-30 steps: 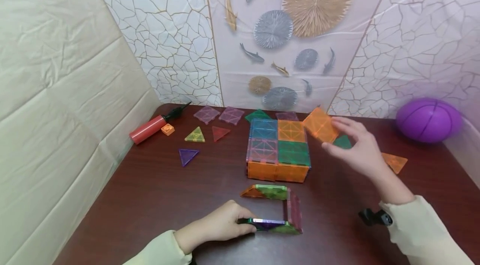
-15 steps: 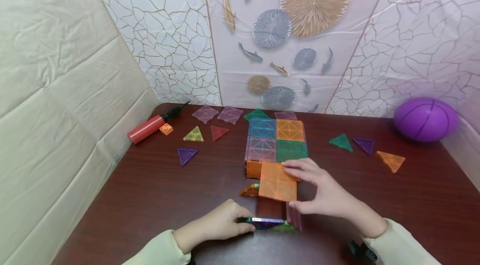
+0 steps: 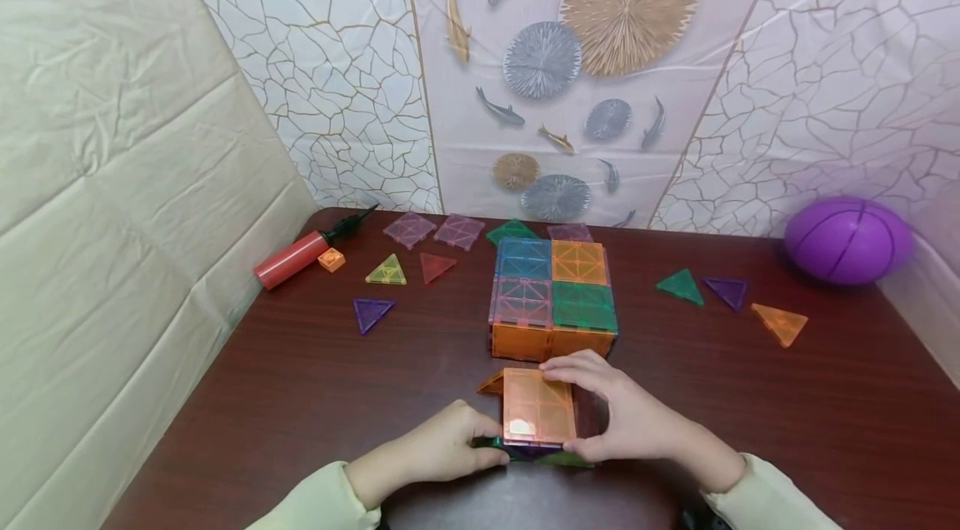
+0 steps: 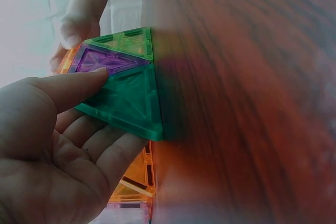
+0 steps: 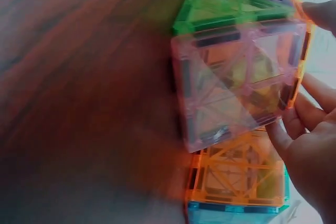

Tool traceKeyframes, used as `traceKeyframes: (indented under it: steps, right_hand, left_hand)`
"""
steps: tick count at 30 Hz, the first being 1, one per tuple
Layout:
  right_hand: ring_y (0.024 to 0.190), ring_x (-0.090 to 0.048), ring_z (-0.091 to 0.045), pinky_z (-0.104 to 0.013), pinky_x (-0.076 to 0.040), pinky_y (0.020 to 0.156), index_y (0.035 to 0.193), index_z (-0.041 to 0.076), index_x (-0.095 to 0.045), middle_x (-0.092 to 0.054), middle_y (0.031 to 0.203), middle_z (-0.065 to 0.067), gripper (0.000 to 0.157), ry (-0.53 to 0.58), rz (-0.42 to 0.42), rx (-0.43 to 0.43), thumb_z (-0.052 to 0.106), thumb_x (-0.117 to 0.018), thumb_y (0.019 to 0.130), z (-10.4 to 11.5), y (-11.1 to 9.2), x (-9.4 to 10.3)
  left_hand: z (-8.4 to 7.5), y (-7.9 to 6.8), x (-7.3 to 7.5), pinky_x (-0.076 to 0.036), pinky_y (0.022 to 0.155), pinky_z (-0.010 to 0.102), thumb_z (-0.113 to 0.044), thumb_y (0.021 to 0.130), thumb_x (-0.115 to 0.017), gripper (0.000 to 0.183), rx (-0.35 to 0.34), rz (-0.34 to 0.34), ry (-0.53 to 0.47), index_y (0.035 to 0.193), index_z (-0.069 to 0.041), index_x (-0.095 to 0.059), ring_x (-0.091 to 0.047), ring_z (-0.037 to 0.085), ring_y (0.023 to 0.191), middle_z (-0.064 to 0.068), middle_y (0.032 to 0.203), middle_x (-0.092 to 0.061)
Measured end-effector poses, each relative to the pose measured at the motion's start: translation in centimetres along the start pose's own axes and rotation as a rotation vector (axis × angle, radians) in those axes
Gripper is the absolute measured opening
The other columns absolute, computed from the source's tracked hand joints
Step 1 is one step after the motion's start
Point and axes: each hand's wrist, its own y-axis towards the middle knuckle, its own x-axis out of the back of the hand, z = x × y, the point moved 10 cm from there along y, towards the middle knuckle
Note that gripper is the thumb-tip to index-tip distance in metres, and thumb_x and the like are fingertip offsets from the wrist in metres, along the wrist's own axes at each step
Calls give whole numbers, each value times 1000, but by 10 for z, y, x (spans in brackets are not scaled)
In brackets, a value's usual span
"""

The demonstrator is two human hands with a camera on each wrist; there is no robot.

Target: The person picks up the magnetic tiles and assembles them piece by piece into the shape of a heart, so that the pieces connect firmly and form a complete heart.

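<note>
The right hand [image 3: 618, 401] has an orange square [image 3: 538, 407] by its edges, with the fingers at the far side and the thumb at the near corner. The grip is about as wide as the square. The square lies flat over a little box near the front of the table [image 3: 300, 422] — it looks like it sits on the tops of the walls, or almost.

The left hand [image 3: 450, 442] pinches the near wall in a thin grip, with the thumb on one face and fingers behind. That wall has a green triangle [image 4: 128, 100], a purple triangle [image 4: 107, 61] and a light green triangle [image 4: 128, 43], side by side. A pink square [image 5: 231, 82] makes the wall at the right end. At the far left, an orange triangle [image 3: 491, 384] pokes out past the orange square.

I think this step is putting the top on the little box. The next move seems to need the square lined up with the walls and let down softly — while the left hand holds its wall still. A hard push could tip the walls over. The big block [image 3: 525, 340] stands just behind, not touched by the hands.
</note>
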Motion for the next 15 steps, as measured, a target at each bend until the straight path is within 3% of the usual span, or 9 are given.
traceKeyframes:
  steps: [7, 15]
  right_hand:
    - [121, -42, -9, -34, -45, 93, 140, 20, -47, -46, 137, 6, 77, 4, 6, -70, 28, -85, 73, -4, -4, -4]
    - [120, -49, -19, -45, -47, 93, 147, 17, -36, -46, 140, -5, 97, -71, 46, -238, 43, -86, 69, -18, -11, -9]
  left_hand:
    - [-1, 0, 1, -33, 52, 8, -12, 86, -72, 4, -2, -8, 21, 83, -10, -73, -37, -7, 55, -11, 69, -64]
    - [-3, 1, 0, -32, 51, 9, -12, 86, -72, 6, -20, -8, 22, 81, -10, -72, -35, -7, 55, -11, 68, -62]
